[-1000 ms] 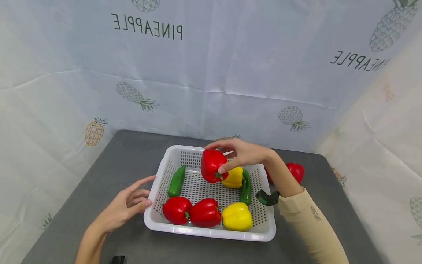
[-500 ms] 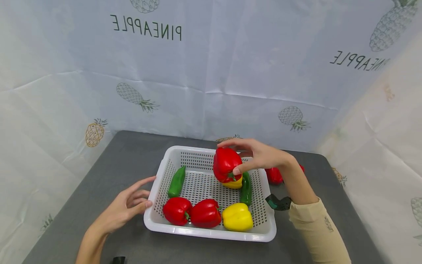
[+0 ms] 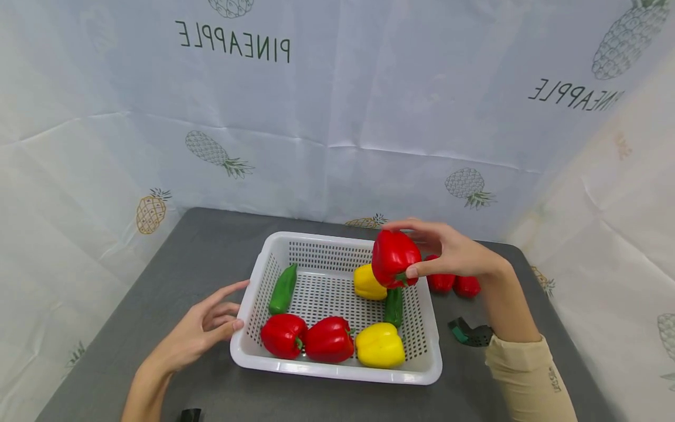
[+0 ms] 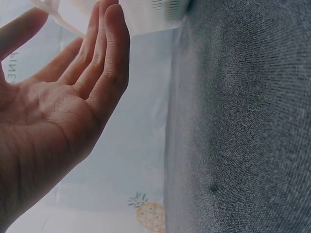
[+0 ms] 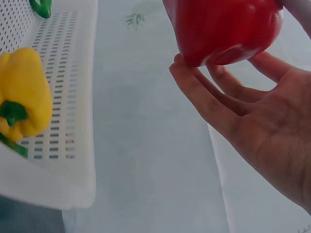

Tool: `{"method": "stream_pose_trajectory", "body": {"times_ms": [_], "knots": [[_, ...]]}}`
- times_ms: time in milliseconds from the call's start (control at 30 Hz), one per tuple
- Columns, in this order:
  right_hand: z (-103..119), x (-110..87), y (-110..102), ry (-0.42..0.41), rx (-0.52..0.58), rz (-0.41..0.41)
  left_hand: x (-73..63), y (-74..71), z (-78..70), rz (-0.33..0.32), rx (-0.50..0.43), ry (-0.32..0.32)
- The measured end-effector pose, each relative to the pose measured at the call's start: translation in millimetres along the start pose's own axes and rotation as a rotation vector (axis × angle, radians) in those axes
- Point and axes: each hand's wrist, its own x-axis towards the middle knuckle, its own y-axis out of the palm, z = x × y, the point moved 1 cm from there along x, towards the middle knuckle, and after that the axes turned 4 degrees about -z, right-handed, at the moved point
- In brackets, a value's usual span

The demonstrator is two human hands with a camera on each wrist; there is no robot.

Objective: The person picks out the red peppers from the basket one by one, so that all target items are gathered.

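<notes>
My right hand (image 3: 456, 249) grips a red bell pepper (image 3: 392, 258) by its sides, thumb near the green stem, raised over the right end of a white perforated basket (image 3: 337, 372). The right wrist view has this held pepper (image 5: 223, 29) beyond the basket's wall. Fingers and thumb of my left hand (image 3: 205, 322) touch the basket's left rim, loosely extended. Inside the basket lie a green pepper (image 3: 283, 289) at left, two red bell peppers (image 3: 329, 340) and a yellow one (image 3: 379, 346) in front, another yellow bell pepper (image 3: 367, 283) behind, and a second green pepper (image 3: 393, 307), partly hidden.
Two more red bell peppers (image 3: 467, 286) sit on the dark grey table (image 3: 221, 234) right of the basket, behind my right hand. A pale curtain (image 3: 337, 117) printed with pineapples hangs at the table's back and sides. A small black item (image 3: 190, 415) shows at the front.
My right hand has carried the red bell pepper rightward across the basket, uncovering the rear yellow pepper and now overlapping the right green one. The left hand stays at the rim.
</notes>
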Motion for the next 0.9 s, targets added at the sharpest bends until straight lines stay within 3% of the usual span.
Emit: {"method": "stream_pose_trajectory", "body": {"times_ms": [533, 900], "knots": [[-20.1, -54.9, -33.4, -0.027, -0.019, -0.198, -0.3, -0.6, 1.4, -0.007, -0.007, -0.007], [-34.8, -95.9, -46.9, 0.041, -0.043, -0.321, 0.1, -0.8, 1.0, 0.001, -0.012, 0.008]]}}
